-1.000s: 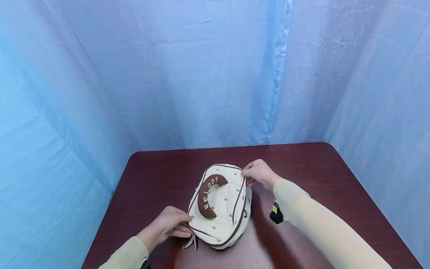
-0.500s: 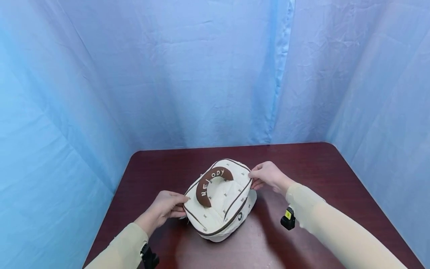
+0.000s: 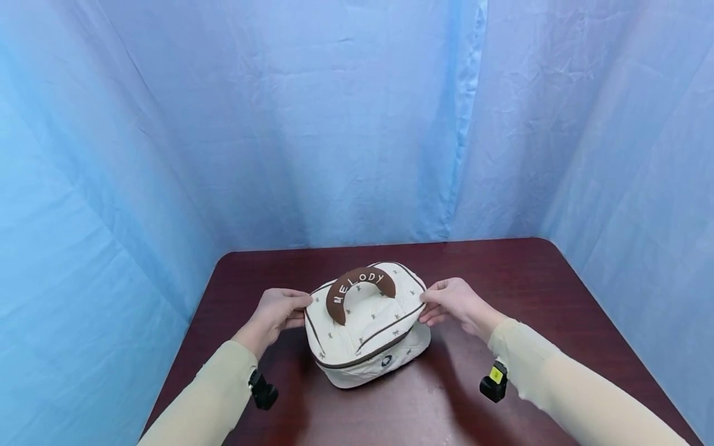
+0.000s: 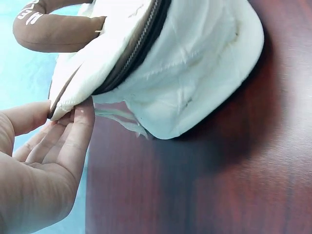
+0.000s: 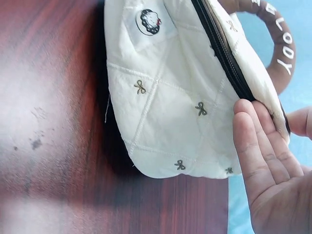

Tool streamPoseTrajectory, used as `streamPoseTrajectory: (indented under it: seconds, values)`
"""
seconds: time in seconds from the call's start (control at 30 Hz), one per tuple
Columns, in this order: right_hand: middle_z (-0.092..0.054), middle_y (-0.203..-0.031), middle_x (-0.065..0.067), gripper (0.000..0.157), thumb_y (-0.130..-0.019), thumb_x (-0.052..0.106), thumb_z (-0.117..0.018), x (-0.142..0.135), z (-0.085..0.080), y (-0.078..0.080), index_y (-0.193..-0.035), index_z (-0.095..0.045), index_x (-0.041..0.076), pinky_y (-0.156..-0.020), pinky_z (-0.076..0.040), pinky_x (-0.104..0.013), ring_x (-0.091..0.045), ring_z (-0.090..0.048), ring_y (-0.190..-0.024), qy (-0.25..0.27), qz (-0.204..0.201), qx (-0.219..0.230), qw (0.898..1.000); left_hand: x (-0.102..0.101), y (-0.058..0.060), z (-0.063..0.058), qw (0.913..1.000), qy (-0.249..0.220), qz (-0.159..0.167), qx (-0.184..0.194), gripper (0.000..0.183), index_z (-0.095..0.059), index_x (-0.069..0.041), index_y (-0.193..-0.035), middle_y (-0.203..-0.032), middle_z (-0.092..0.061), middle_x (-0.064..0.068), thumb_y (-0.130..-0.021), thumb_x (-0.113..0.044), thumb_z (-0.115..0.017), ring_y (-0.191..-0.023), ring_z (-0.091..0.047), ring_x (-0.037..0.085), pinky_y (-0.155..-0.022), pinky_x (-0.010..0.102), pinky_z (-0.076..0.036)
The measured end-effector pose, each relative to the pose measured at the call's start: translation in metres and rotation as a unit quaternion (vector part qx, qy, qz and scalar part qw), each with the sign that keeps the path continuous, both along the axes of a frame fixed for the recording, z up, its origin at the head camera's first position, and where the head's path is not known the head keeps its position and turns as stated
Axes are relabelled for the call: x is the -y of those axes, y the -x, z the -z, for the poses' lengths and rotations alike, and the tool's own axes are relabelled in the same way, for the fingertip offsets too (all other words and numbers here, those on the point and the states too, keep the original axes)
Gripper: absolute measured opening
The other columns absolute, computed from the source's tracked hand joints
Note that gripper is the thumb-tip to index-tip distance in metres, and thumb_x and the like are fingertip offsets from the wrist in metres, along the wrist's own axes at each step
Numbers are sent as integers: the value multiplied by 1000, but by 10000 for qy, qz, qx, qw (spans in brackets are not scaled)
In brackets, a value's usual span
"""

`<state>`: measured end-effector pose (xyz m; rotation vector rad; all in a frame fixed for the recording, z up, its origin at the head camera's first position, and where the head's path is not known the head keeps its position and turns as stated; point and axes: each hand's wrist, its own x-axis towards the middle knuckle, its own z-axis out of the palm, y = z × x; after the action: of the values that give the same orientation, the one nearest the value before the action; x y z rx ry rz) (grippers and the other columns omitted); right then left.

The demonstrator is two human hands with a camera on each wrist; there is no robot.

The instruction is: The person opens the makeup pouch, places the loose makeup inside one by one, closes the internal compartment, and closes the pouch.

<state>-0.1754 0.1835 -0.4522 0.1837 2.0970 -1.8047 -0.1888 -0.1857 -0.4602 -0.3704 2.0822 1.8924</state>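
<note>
A cream quilted cosmetic bag point(image 3: 365, 328) with small brown bows stands on the table, its lid upward. On the lid arches a padded brown handle point(image 3: 349, 286) lettered "MELODY". My left hand point(image 3: 277, 314) pinches the lid's left edge between thumb and fingers; the left wrist view shows the brown piping under the thumb. My right hand point(image 3: 458, 305) pinches the lid's right edge, its fingers point(image 5: 253, 141) lying under it beside the dark zipper point(image 5: 225, 53). A round patch point(image 5: 148, 22) shows on the bag's front. Pale strips point(image 4: 124, 122) hang at the bag's left end.
The dark red wooden table point(image 3: 368, 415) has rounded far corners. Blue cloth curtains point(image 3: 334, 124) hang behind it and along both sides. A black wrist camera point(image 3: 263, 390) hangs under the left sleeve and another black camera point(image 3: 494, 382) under the right.
The bag has turned clockwise, so its patched front now faces nearer me. My left hand has moved away from me and my right hand slightly to the right and nearer, both still pinching the lid.
</note>
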Motion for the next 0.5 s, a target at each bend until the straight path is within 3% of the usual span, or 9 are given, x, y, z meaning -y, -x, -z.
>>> streamPoseTrajectory:
  seconds: [0.27,0.5]
  values:
    - [-74,-77,-19,14,-91,7,-65,-2,-3,-17,-97,-60,-5,-63,-62,-36,-26,-75,-68,324,122,31,9994,-7,19,-13,9999,-73,-34,-114,31,-69,6,-122,-87,-76,5,-93,-6,-73,-71,-73,15,-68,30,-61]
    - [-75,-79,-19,12,-91,8,-65,1,-1,-29,-94,-60,-3,-63,-62,-35,-25,-76,-70,450,114,105,9989,-14,30,-19,9996,169,-141,-173,28,-72,3,-119,-88,-75,5,-93,-7,-74,-73,-72,13,-67,28,-61]
